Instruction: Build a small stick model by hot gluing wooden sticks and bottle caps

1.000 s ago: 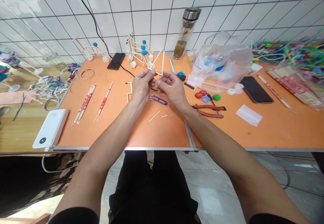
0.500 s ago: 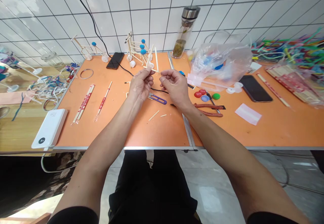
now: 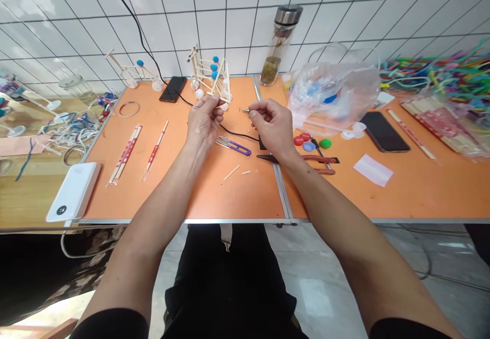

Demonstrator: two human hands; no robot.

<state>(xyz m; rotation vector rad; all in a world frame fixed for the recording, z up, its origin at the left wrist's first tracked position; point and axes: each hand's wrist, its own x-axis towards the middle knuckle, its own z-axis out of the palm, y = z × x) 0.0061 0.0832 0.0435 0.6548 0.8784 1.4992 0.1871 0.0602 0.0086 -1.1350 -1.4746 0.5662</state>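
Observation:
My left hand (image 3: 204, 120) is raised over the orange table (image 3: 237, 196), its fingertips shut on a small frame of wooden sticks (image 3: 223, 76). That frame overlaps a stick model with blue balls (image 3: 201, 68) behind it, so their exact separation is hard to tell. My right hand (image 3: 271, 123) pinches a tiny dark-tipped pin (image 3: 245, 111) between its thumb and finger. The pin's other end is hidden in my fingers. A black cable (image 3: 239, 135) runs beneath both hands. Two short wooden stick pieces (image 3: 231, 172) lie on the table below them.
Purple-handled thread snips (image 3: 232, 147) and red-handled pliers (image 3: 317, 161) lie near my hands. Behind them stand a glass bottle (image 3: 273, 48) and a plastic bag (image 3: 333, 91). Wrapped chopsticks (image 3: 124, 150) lie at left, and a phone (image 3: 384, 131) lies at right.
My right hand has moved away from the stick frame and now pinches the pin. My left hand has carried the frame up and left, overlapping the model.

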